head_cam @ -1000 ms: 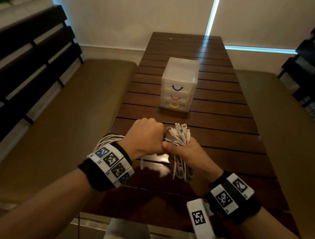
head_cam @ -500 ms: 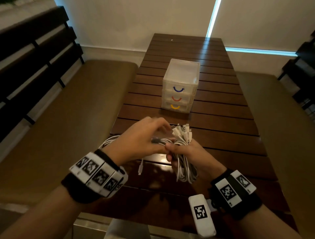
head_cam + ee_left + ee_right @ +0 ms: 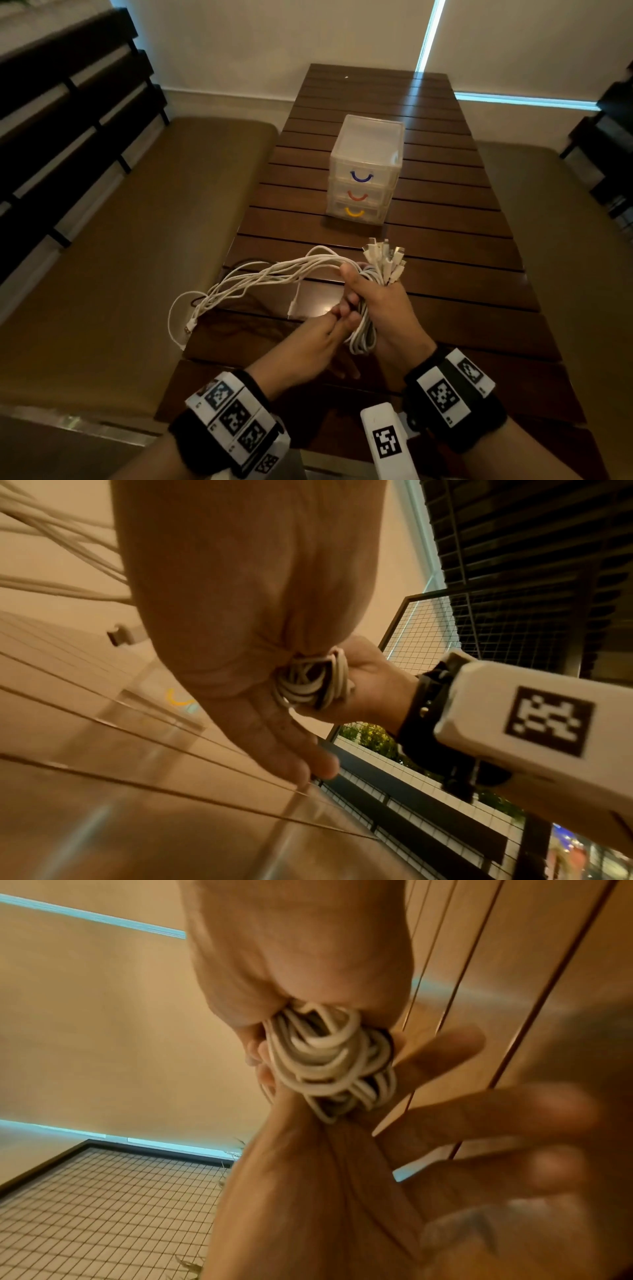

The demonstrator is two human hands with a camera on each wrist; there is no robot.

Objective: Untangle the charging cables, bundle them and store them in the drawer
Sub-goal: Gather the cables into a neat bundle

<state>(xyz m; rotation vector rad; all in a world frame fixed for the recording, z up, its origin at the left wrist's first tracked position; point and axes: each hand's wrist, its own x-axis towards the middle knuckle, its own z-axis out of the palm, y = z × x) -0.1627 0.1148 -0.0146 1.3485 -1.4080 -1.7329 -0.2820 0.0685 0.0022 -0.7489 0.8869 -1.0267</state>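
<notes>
- On the left a brown cushioned bench (image 3: pixel 113 260) is seen, backed by dark horizontal slats (image 3: pixel 61 113); a pale wall (image 3: pixel 274 44) closes the far end of the room.
- A dark slatted wooden table (image 3: pixel 442 267) runs down the middle, and a bright strip of light (image 3: pixel 428 34) is seen at a blind's edge beyond it.
- A translucent drawer unit (image 3: pixel 364 169) stands on the table, its three drawers closed, with blue, red and yellow handles.
- The left hand (image 3: pixel 308 346) is held low beside the hanging loops, its fingers stretched out and spread, with the tips touching the coil; nothing is gripped by it.
- The white charging cables (image 3: pixel 274 274) trail leftward over the table edge from the bundle, while their connector ends (image 3: pixel 385 260) stand up in a cluster above the right fist.
- The right hand (image 3: pixel 380 301) is wrapped tightly round the bundle, thumb across it.
- Compared with half a second before, the left hand has been lowered from the top of the bundle, and the loose cable lengths are now exposed.
</notes>
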